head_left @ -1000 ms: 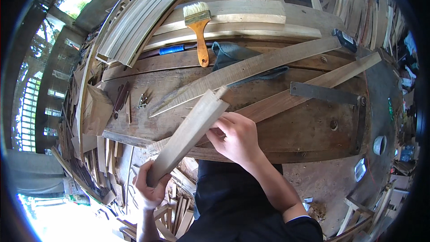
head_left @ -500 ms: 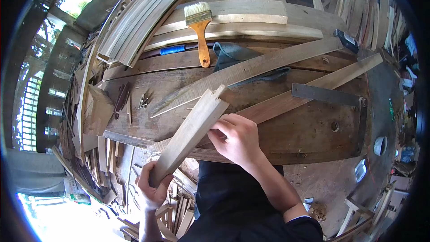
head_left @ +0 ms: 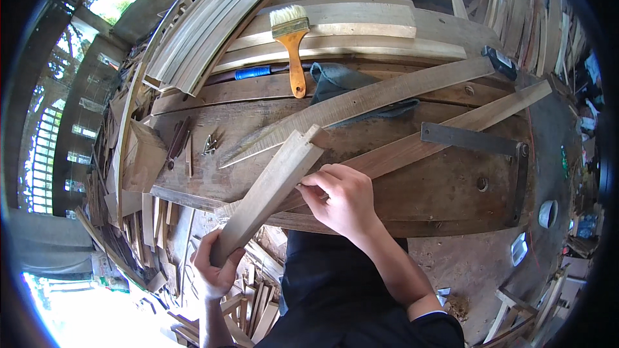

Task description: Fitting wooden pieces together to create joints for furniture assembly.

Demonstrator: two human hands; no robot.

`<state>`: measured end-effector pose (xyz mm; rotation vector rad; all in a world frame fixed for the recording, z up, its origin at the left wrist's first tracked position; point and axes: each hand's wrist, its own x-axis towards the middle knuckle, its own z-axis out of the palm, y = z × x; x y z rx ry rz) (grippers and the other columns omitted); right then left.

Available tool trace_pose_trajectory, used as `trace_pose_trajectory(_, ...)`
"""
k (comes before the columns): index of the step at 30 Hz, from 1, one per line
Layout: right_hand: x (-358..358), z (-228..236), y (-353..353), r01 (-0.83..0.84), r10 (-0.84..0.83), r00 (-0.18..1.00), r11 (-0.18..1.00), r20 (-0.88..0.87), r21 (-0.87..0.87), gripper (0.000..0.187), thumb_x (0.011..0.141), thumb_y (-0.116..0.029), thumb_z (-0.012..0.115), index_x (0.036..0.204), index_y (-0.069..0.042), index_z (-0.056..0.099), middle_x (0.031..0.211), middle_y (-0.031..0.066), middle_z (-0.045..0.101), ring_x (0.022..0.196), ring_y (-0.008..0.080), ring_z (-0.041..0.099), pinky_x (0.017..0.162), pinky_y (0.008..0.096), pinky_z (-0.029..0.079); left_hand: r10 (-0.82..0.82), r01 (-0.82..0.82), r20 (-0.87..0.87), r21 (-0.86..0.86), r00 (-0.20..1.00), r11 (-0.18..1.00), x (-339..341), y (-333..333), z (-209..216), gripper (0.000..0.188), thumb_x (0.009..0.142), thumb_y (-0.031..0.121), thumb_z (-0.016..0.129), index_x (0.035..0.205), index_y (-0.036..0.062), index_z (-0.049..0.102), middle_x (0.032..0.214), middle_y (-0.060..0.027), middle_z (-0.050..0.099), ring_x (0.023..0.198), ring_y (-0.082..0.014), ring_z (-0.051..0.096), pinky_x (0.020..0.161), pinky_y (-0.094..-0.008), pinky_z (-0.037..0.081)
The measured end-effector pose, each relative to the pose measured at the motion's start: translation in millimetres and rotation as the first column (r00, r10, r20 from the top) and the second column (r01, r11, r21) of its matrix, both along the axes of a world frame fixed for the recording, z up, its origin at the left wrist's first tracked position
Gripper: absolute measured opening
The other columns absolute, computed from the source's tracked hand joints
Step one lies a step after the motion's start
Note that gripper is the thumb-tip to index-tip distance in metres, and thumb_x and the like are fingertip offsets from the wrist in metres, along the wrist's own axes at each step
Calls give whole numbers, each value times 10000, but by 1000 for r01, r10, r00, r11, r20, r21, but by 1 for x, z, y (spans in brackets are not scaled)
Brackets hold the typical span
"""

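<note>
My left hand grips the lower end of a pale wooden piece, which slants up to the right in front of the bench edge. A stepped tenon is cut at its upper end. Beside the piece's right side, my right hand is closed in a pinch; a tiny tip shows at its fingers, too small to name. Beyond the hands, on the workbench, lie a long tapered board, a narrower wood strip and a metal try square.
A wide paintbrush rests at the back near stacked boards and a blue-green cloth. Several small metal fasteners lie at left on the bench. Offcuts are heaped on the floor below; a roll of tape lies at right.
The wooden piece's upper end has shifted slightly left and down, leaving a little more gap to my right hand's fingers. Both hands keep their grip.
</note>
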<state>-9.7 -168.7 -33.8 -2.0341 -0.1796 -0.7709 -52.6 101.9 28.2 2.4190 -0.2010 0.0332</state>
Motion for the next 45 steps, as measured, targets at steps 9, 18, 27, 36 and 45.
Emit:
trace_pose_trajectory(9,0,1,0,3,-3,1000,1000,-9,-11,132,729,-63,794,746,-84,665,650,18,630,592,198,634,531,318,478,19,-62,-172,-251,985,966,2,22,-17,474,786,199,816,1150,-34,621,920,-117,702,861,-166,660,780,-302,510)
trace_pose_trajectory(18,-4,-1,-4,-27,27,1000,1000,-9,8,102,750,-59,776,768,-70,676,708,47,657,648,229,646,580,337,509,9,-9,3,-63,1000,998,-4,17,-14,459,783,223,819,1136,-11,641,907,-141,717,827,-196,685,765,-308,527)
trace_pose_trajectory(27,-2,-1,0,5,-5,1000,1000,11,-2,116,727,-48,798,766,-67,691,700,43,666,626,224,648,557,332,500,64,-58,44,-125,997,990,-11,14,-11,444,786,184,813,1138,-19,633,895,-118,706,815,-178,674,754,-297,525)
trace_pose_trajectory(36,-2,0,1,19,-19,1000,1000,11,-16,112,730,-63,804,771,-75,700,681,38,653,621,223,642,553,335,496,12,-7,31,-155,999,988,-11,12,-16,460,790,238,815,1128,-17,636,905,-107,700,813,-172,659,749,-289,515)
trace_pose_trajectory(45,-3,-1,1,14,-14,1000,1000,-6,-7,129,711,-46,791,795,-86,701,701,44,658,634,239,641,571,345,505,32,-36,176,20,984,999,-19,-5,-8,452,739,125,814,1125,-8,621,871,-140,692,775,-218,686,718,-309,529)
